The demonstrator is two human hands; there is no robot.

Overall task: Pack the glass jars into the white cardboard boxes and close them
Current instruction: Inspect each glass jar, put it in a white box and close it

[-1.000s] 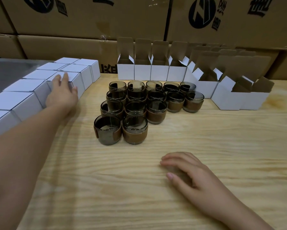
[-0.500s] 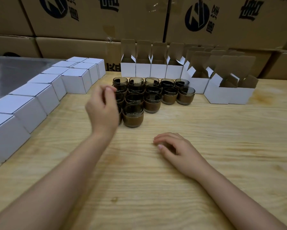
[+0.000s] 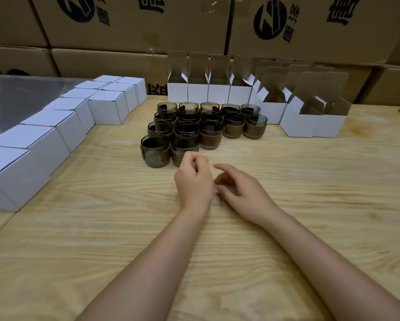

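Now that the left hand has swung back, curled empty, the right hand stays relaxed.

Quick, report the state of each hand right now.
Left hand: closed, fingers curled, holding nothing visible.
Right hand: open, fingers relaxed, holding nothing.

fifteen glass jars, nine closed white boxes, at least seven open white boxes.
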